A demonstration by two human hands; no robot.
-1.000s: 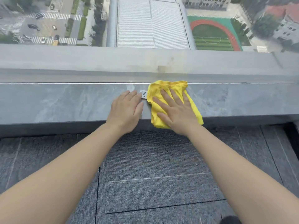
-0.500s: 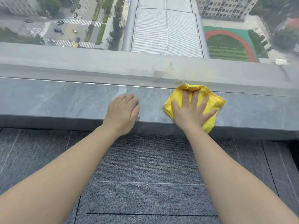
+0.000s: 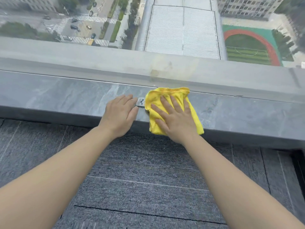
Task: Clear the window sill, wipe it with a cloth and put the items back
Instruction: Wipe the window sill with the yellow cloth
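Observation:
A grey marbled window sill (image 3: 66, 98) runs across the view below the window. A folded yellow cloth (image 3: 166, 95) lies on it near the middle, its lower edge hanging over the sill's front. My right hand (image 3: 176, 119) presses flat on the cloth with fingers spread. My left hand (image 3: 119, 113) rests flat on the sill just left of the cloth, fingers together, holding nothing. A small grey fitting (image 3: 141, 102) shows on the sill between the two hands.
The window glass (image 3: 181, 30) rises behind the sill, above a grey outer ledge (image 3: 82, 63). Grey carpet tiles (image 3: 148, 171) cover the floor below the sill's front edge.
My right hand has slid the cloth leftward along the sill, back beside my left hand. The small fitting between the hands shows again. My left hand has stayed in place.

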